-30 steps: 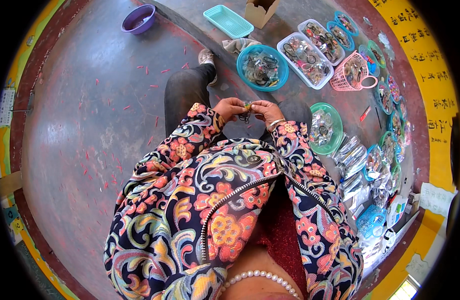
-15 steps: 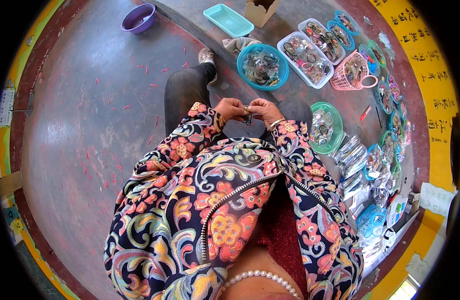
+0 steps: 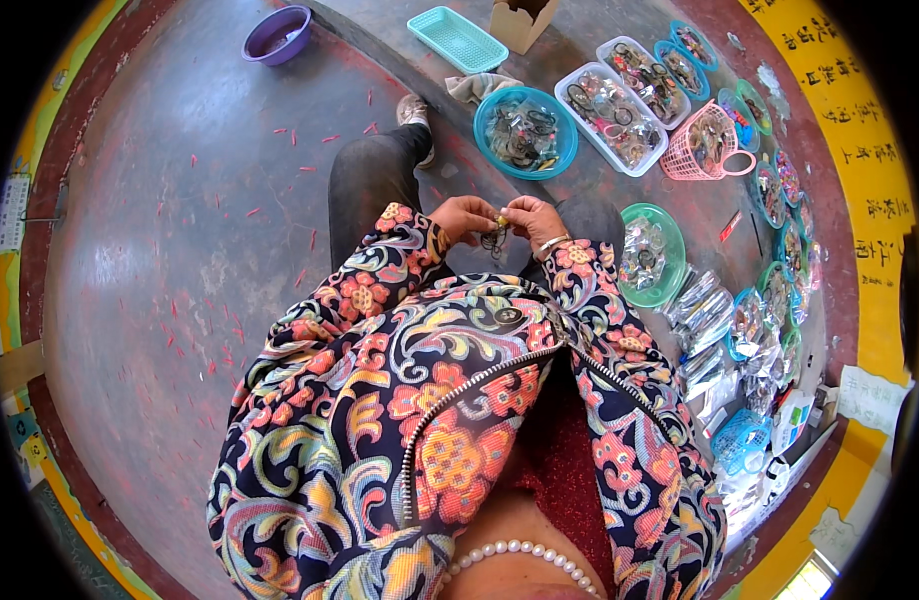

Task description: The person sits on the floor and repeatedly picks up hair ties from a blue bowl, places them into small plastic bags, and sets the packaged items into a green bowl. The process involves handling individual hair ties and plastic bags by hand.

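The left hand (image 3: pixel 467 218) and the right hand (image 3: pixel 533 220) nearly meet in front of the flowered jacket (image 3: pixel 380 390), thumb and fingers of each closed in a pinch on a small yellowish piece (image 3: pixel 502 221) between them, too small to make out fully. Dark loops (image 3: pixel 494 241) hang just below it. On the floor (image 3: pixel 130 300) ahead, a blue basin (image 3: pixel 482 135) holds clear packets (image 3: pixel 525 138); a green bowl (image 3: pixel 674 262) stands to the right

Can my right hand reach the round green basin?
Probably yes: the round green basin sits open-topped just past your right knee, though your right hand is busy with a small yellow piece.
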Available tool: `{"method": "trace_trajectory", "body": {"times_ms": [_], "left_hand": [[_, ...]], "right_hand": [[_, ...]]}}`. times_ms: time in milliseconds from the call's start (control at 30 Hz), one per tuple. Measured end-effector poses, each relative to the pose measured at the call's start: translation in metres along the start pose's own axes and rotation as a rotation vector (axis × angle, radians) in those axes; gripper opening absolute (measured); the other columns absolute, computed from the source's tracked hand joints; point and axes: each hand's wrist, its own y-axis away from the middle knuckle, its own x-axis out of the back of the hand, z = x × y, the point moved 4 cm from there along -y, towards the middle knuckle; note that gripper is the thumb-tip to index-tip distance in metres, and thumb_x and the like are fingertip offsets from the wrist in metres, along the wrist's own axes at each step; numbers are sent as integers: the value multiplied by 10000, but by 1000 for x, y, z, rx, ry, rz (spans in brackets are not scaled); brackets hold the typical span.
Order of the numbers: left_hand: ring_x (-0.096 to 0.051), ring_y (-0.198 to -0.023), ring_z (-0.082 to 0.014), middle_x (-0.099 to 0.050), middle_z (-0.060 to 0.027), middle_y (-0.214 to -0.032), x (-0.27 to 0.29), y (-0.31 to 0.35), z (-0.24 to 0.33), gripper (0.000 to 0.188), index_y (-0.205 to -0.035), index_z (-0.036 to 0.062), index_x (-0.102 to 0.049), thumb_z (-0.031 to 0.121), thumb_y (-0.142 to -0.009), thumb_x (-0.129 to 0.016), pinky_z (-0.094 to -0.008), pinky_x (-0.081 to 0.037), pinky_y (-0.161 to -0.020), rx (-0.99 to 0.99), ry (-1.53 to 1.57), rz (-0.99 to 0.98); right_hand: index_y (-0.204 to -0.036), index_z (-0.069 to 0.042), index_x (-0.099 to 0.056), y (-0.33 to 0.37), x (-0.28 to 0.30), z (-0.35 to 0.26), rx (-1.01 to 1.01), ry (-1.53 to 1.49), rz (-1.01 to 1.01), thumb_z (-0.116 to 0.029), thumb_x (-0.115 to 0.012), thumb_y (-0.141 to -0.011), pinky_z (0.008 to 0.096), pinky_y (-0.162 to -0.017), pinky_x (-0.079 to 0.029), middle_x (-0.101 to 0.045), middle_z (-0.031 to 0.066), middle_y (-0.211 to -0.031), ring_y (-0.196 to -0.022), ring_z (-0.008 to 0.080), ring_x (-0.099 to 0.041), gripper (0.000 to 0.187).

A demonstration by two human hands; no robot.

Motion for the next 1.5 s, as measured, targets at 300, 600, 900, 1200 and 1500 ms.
{"method": "trace_trajectory", "body": {"times_ms": [300, 600, 900, 1200, 1500], "left_hand": [[-454, -529, -69, -589, 14, -702, 5, -6, -6, 243, -851, 69, -607, 229, -681, -676, -214, -323, -447, -33, -213, 6], [-458, -529, -71, -590, 7, -694, 3, -7, -8, 219, -821, 59, -608, 225, -692, -670, -214, -328, -450, -8, -178, -19], [-524, -567, -103, -561, -20, -671, 14, -6, -2, 106, -763, 53, -561, 108, -726, -643, -235, -419, -499, -123, 165, 209], [-573, -656, -164, -585, -63, -754, 16, -10, -7, 121, -848, 27, -552, 88, -757, -604, -279, -471, -600, -154, 386, 137], [-559, -725, -166, -567, -55, -772, 17, -8, -2, 117, -850, 17, -544, 82, -758, -570, -292, -449, -667, -168, 306, 124]], "right_hand": [[-790, -67, -577, 5, -8, -7, 22, 60, -88, -119, -641, -721, 183, -522, -382, -577, -4, -689, -574, 63, -494, 108], [-824, -58, -580, 3, -6, -8, 105, 4, -36, -108, -624, -735, 181, -532, -383, -581, -7, -704, -597, 61, -509, 111], [-887, -81, -562, 4, -8, -1, -83, 63, -58, -230, -632, -747, 192, -557, -394, -587, -6, -770, -645, 75, -540, 216], [-833, -42, -570, -11, -7, 18, -94, 196, -207, -172, -620, -750, 224, -553, -450, -574, 18, -717, -640, 102, -550, 162], [-782, -22, -602, 1, -14, -6, 70, 372, -157, -208, -594, -732, 220, -483, -383, -556, 20, -614, -538, 83, -488, 193]]}}
